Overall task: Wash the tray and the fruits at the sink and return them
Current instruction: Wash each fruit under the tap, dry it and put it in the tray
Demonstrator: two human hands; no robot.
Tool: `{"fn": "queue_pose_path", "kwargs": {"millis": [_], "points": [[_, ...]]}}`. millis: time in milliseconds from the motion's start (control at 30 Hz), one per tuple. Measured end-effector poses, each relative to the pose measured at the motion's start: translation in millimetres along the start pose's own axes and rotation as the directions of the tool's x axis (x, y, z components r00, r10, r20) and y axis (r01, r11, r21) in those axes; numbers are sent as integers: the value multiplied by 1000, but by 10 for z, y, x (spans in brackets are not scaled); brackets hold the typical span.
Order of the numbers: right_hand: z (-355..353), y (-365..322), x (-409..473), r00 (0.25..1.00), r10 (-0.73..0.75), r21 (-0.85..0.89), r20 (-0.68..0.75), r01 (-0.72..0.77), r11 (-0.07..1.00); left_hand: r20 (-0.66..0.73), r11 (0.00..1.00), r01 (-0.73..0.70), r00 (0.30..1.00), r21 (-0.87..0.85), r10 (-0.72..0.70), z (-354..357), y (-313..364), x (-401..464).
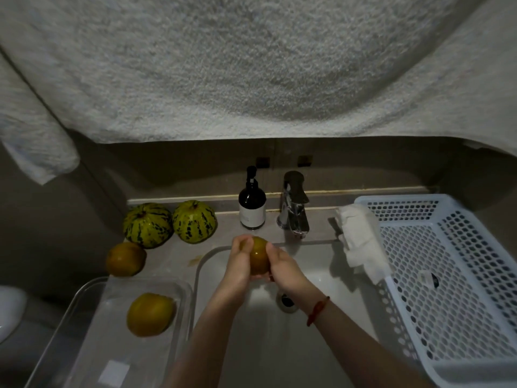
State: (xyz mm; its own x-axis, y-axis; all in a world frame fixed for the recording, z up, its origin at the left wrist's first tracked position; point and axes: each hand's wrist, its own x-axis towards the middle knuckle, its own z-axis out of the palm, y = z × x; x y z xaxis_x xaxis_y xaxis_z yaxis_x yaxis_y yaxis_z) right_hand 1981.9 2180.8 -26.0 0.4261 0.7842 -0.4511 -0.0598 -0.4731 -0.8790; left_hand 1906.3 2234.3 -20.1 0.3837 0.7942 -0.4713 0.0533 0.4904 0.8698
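Observation:
Over the white sink, both hands hold one orange-yellow fruit just left of the chrome faucet. My left hand curls round its left side and my right hand grips its right side. A clear plastic tray stands at the left with a second orange fruit inside it. A third orange fruit lies on the counter beyond the tray. Behind it sit two striped green melons.
A dark soap pump bottle stands left of the faucet. A white perforated basket fills the right side, with a white cloth draped over its near corner. A large towel hangs overhead. The drain lies beneath my right wrist.

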Motion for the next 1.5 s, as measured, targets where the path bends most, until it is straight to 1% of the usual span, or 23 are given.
{"fn": "queue_pose_path", "kwargs": {"millis": [67, 100, 133, 167, 200, 267, 300, 333, 367, 467, 533, 600, 667, 733, 833, 900, 1000, 1233, 1333, 1400, 1433, 1467, 1500], "points": [[5, -194, 19, 994, -111, -104, 10, 112, 988, 61, 968, 62, 997, -243, -49, -97, 136, 45], [-5, -299, 40, 985, -170, -195, -17, 163, 967, 94, 941, 70, 995, -330, -41, -140, 203, 73], [-20, -413, 63, 974, -219, -292, -64, 191, 937, 106, 923, 61, 994, -379, -22, -182, 264, 107], [-36, -549, 83, 957, -265, -362, -115, 208, 909, 102, 914, 44, 995, -402, -3, -220, 327, 147], [-49, -699, 104, 933, -320, -391, -161, 238, 889, 94, 910, 34, 996, -413, 5, -245, 391, 189], [-91, -1020, 185, 865, -441, -407, -238, 323, 854, 92, 912, 43, 996, -408, -5, -258, 524, 267], [-114, -1171, 265, 839, -475, -415, -265, 345, 842, 93, 917, 52, 996, -395, -17, -250, 591, 299], [-138, -1307, 363, 831, -483, -422, -276, 347, 837, 86, 923, 59, 996, -380, -28, -232, 654, 326], [-162, -1415, 443, 843, -465, -417, -270, 333, 846, 72, 926, 63, 997, -373, -39, -207, 703, 342], [-190, -1578, 642, 919, -348, -342, -185, 271, 900, 41, 908, 73, 997, -413, -62, -137, 774, 370], [-184, -1614, 724, 938, -315, -409, -146, 232, 882, 40, 890, 88, 996, -447, -79, -104, 784, 369], [-172, -1638, 778, 947, -292, -478, -136, 195, 857, 34, 883, 93, 996, -461, -87, -70, 792, 368], [-168, -1640, 822, 961, -242, -473, -134, 153, 868, 35, 884, 89, 996, -458, -82, -23, 805, 365], [-159, -1623, 862, 975, -191, -423, -112, 128, 897, 38, 882, 85, 996, -464, -76, 27, 825, 358], [-133, -1591, 894, 978, -156, -336, -136, 103, 936, 40, 860, 93, 996, -501, -84, 70, 837, 361], [-126, -1574, 901, 975, -151, -304, -163, 96, 948, 49, 842, 103, 995, -530, -91, 75, 834, 358], [-119, -1556, 911, 978, -127, -248, -167, 83, 965, 56, 826, 110, 994, -553, -95, 67, 830, 355], [-111, -1538, 927, 979, -106, -202, -176, 70, 977, 67, 820, 114, 993, -560, -93, 48, 827, 359], [-121, -1510, 912, 976, -129, -168, -174, 99, 981, 66, 830, 112, 994, -546, -91, 38, 824, 359], [-128, -1479, 873, 958, -216, -218, -188, 174, 960, 71, 840, 110, 994, -532, -85, 26, 820, 345], [-129, -1458, 844, 932, -294, -310, -211, 221, 925, 79, 842, 108, 994, -528, -78, 21, 816, 341], [-125, -1435, 805, 890, -386, -441, -241, 254, 861, 86, 844, 107, 994, -526, -72, 18, 813, 334], [-113, -1416, 751, 827, -492, -570, -271, 274, 774, 85, 847, 103, 994, -522, -68, 12, 809, 330]]}}
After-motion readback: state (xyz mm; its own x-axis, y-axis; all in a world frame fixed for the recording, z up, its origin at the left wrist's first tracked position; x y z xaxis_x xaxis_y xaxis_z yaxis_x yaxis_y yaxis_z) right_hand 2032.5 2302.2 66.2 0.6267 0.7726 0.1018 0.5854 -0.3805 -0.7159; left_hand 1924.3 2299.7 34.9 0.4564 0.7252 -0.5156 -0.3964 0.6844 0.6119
